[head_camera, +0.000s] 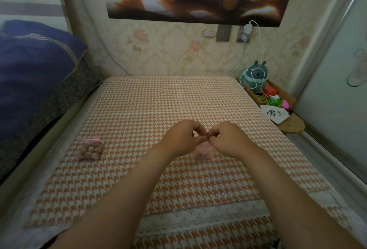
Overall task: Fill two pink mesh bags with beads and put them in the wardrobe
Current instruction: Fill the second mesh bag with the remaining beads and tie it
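Note:
One pink mesh bag (90,149) full of brown beads lies on the orange houndstooth mat (158,98), left of my hands, with its top gathered. A second pink mesh bag (203,152) with beads inside sits between and below my hands. My left hand (181,137) and my right hand (228,139) meet fingertip to fingertip just above it, both pinching at its top. What exactly the fingers grip, a drawstring or the bag's mouth, is hidden.
A blue quilt (29,66) is piled at the left. At the right, a small wooden stand (292,124) carries a grey plush toy (255,77), a white pouch (276,113) and colourful items. A pale sliding door (337,82) runs along the right. A white cable (260,46) hangs from the wall.

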